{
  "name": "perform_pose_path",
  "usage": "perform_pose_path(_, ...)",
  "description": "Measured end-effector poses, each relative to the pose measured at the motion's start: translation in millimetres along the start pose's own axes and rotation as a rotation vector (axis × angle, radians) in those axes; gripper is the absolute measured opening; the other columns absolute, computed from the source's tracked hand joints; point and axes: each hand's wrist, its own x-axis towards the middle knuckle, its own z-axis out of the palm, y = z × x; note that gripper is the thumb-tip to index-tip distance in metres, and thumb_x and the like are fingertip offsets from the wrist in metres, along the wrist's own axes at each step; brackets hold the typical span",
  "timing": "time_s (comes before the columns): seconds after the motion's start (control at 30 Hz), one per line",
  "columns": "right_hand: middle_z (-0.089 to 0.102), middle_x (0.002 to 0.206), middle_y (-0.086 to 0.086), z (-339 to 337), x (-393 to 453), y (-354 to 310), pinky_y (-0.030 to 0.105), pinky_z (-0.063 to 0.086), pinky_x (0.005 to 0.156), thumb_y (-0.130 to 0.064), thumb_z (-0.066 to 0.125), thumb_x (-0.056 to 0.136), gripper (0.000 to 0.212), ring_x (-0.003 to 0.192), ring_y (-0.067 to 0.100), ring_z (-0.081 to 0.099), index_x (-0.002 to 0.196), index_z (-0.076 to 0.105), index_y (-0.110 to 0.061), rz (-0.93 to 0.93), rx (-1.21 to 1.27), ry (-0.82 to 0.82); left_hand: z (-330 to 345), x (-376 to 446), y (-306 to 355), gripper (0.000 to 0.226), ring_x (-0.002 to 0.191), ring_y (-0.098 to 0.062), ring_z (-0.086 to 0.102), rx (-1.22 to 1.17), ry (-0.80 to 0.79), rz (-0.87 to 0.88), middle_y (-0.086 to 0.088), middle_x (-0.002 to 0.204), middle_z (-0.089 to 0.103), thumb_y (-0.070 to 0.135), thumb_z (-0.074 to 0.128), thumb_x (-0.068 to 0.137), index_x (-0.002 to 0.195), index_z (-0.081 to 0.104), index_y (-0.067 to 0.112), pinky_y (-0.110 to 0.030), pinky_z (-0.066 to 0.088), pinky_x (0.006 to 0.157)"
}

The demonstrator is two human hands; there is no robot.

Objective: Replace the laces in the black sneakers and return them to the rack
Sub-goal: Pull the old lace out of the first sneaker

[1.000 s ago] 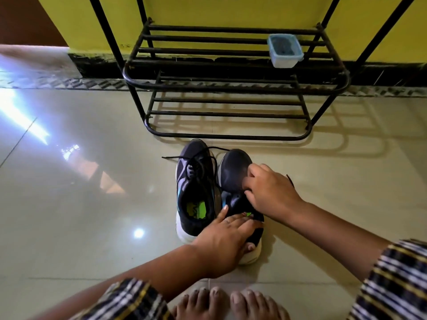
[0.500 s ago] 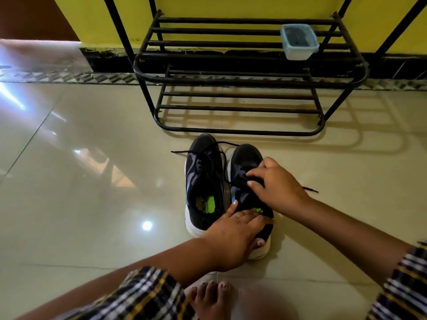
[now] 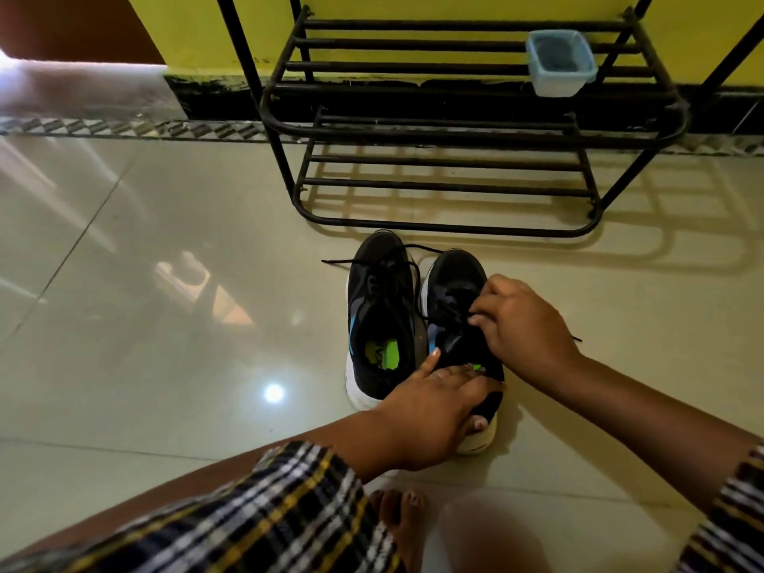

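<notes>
Two black low-top sneakers with white soles stand side by side, touching, toes toward the rack, on the glossy beige tiled floor (image 3: 165,283). The left hand (image 3: 434,411) lies palm-down over the heel collar of the right-hand black sneaker (image 3: 457,283), fingers spread across the opening and the thumb wrapped around the white heel; the grasp is closed on the shoe. Just ahead of that grasp, the right hand (image 3: 525,324) sits over the lace area of the same sneaker with fingertips pinched together at the black lace (image 3: 444,312); whether the lace is actually held between them cannot be determined. A loose lace end projects from beneath the right wrist onto the floor. Immediately to the left of both grasps stands the left-hand black sneaker (image 3: 378,308), its green insole exposed and its loosened black lace (image 3: 364,260) trailing over the toe. Beyond the sneakers stands the black tubular metal shoe rack (image 3: 454,134) against a yellow wall; a pale blue square plastic container (image 3: 560,64) rests on its upper shelf, well apart from both hands.
</notes>
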Motion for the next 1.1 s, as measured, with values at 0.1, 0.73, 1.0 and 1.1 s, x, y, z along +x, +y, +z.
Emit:
perform_pose_path(0.1, 0.056, 0.082, 0.002, -14.8, 14.1, -7.8, 0.024, 0.036, 0.062, -0.013, 0.066, 0.086, 0.008, 0.069, 0.013, 0.048, 0.079, 0.068, -0.009, 0.341, 0.561, 0.033, 0.8, 0.4, -1.0, 0.048, 0.144, -0.017, 0.018, -0.017, 0.0, 0.0, -0.005, 0.152, 0.031, 0.029, 0.04, 0.1, 0.146, 0.027, 0.024, -0.037, -0.011, 0.115)
perform_pose_path(0.73, 0.046, 0.108, -0.001, -1.9, -0.6, -1.2, 0.026, 0.041, 0.066, -0.026, 0.056, 0.089, 0.024, 0.102, 0.016, 0.046, 0.109, 0.066, -0.019, 0.0, -0.144, -0.137, 1.4, -0.2, -1.8, 0.048, 0.143, -0.02, 0.02, -0.001, 0.003, -0.001, -0.009, 0.152, 0.031, 0.028, 0.04, 0.1, 0.146, 0.028, 0.021, -0.04, -0.008, 0.117)
perform_pose_path(1.0, 0.06, 0.077, -0.005, -11.7, 15.5, -0.9, 0.026, 0.043, 0.069, -0.01, 0.07, 0.081, 0.014, 0.075, 0.015, 0.058, 0.072, 0.064, -0.02, 0.214, 0.446, 0.048, 0.7, 2.6, -0.9, 0.048, 0.143, -0.02, 0.02, 0.003, -0.009, -0.004, -0.008, 0.152, 0.032, 0.028, 0.041, 0.099, 0.145, 0.029, 0.021, -0.042, -0.007, 0.117)
perform_pose_path(1.1, 0.061, 0.069, -0.002, -24.8, 22.1, -13.3, 0.024, 0.043, 0.057, -0.01, 0.067, 0.085, 0.011, 0.06, 0.009, 0.054, 0.077, 0.065, -0.017, 0.363, 0.91, 0.13, 0.0, 1.7, -0.7, 0.048, 0.143, -0.021, 0.021, 0.003, -0.012, 0.003, -0.008, 0.151, 0.033, 0.028, 0.041, 0.099, 0.145, 0.029, 0.02, -0.044, -0.005, 0.118)
